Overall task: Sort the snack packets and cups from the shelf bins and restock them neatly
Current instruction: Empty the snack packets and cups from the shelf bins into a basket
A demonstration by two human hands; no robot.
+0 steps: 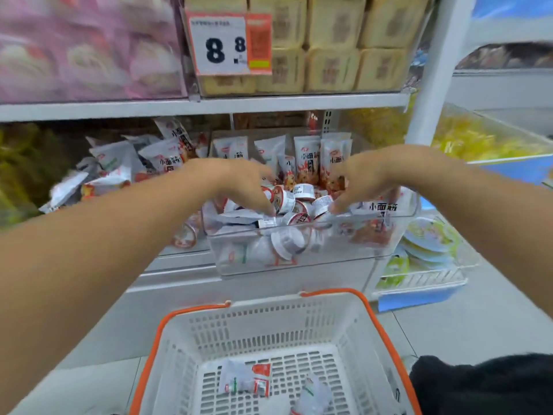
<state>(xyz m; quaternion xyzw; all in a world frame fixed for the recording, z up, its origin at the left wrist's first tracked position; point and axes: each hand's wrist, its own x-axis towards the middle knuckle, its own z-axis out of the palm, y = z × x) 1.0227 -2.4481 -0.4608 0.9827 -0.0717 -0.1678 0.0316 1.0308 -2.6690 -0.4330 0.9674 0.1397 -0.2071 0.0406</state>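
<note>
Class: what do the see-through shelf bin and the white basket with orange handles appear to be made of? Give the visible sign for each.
See-through shelf bin: probably clear rigid plastic, glossy; cups and packets show through its front wall, and its rim catches light.
White basket with orange handles: likely moulded plastic with a dull finish; its walls and floor carry regular slots. The handles' material is unclear.

Pink packs [86, 49] top-left blurred; fingers' [263, 202] grip unclear.

Two hands, left [239, 181] and right [362, 178], over one clear bin [299, 265]. One basket [269, 339], near, holding two packets [245, 380]. One price tag [229, 44], far. Cups [284, 199] and upright packets in the bin: too blurred and heaped to count.
</note>
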